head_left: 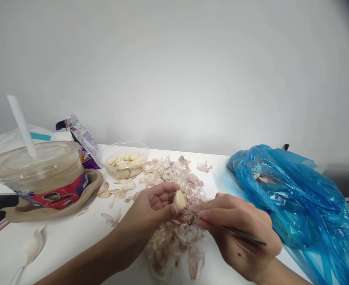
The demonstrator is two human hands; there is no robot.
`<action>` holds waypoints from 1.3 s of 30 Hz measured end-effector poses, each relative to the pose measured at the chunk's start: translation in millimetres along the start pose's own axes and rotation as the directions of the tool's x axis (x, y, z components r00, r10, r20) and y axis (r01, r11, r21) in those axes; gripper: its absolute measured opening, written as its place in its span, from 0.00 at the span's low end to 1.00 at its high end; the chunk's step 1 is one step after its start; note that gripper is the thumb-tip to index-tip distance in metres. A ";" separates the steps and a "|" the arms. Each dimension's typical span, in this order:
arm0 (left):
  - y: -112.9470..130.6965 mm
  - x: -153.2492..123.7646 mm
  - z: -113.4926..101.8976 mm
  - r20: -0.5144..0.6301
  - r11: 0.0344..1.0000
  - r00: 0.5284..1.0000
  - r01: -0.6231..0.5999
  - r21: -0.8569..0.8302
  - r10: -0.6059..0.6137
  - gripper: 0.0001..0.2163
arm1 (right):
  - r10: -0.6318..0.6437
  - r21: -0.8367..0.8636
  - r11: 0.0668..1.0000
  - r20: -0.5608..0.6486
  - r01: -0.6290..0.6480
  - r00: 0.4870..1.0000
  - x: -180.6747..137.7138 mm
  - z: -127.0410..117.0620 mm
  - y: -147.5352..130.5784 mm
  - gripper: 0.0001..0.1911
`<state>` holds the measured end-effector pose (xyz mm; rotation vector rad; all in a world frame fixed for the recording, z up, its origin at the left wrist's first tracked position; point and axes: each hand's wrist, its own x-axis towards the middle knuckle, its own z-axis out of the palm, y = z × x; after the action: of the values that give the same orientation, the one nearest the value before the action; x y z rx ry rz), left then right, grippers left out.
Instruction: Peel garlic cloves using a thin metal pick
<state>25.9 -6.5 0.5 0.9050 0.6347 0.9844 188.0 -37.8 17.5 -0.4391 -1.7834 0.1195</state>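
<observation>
A garlic clove [180,200] is held over the peels [192,187] between the thumb and fingers of the left hand [155,206], its long axis nearly upright. By the closed fingers of the right hand [241,221], a thin metal tool [246,236] is gripped slantwise, pointed left at the clove's lower side; whether contact is made cannot be clearly seen.
</observation>
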 end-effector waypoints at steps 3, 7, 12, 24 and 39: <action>1.5 -0.3 0.7 -0.003 1.000 1.000 0.003 -0.009 -0.003 0.13 | 0.002 -0.017 1.000 -0.032 -0.002 0.999 -1.3 -1.3 1.9 0.13; 6.0 -1.4 1.1 0.000 0.999 0.999 -0.047 -0.020 0.047 0.13 | 0.007 -0.010 1.000 -0.020 -0.007 1.000 0.5 -1.1 0.8 0.12; 5.0 -2.2 1.1 0.042 1.000 0.999 -0.030 -0.003 0.030 0.12 | -0.011 0.011 1.000 -0.032 0.011 0.999 3.1 0.5 0.5 0.11; 4.0 -3.7 0.0 0.041 0.999 0.999 -0.031 0.041 0.029 0.11 | -0.001 0.014 1.000 -0.036 0.002 0.999 4.4 0.3 1.2 0.11; -1.1 -1.3 -4.1 0.007 0.998 0.999 -0.046 0.054 0.045 0.12 | 0.033 0.035 0.999 0.027 -0.034 0.999 2.3 0.6 1.3 0.07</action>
<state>22.5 -6.5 -2.5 0.9732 0.6407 1.0091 187.3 -35.7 19.0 -0.4439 -1.7982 0.1804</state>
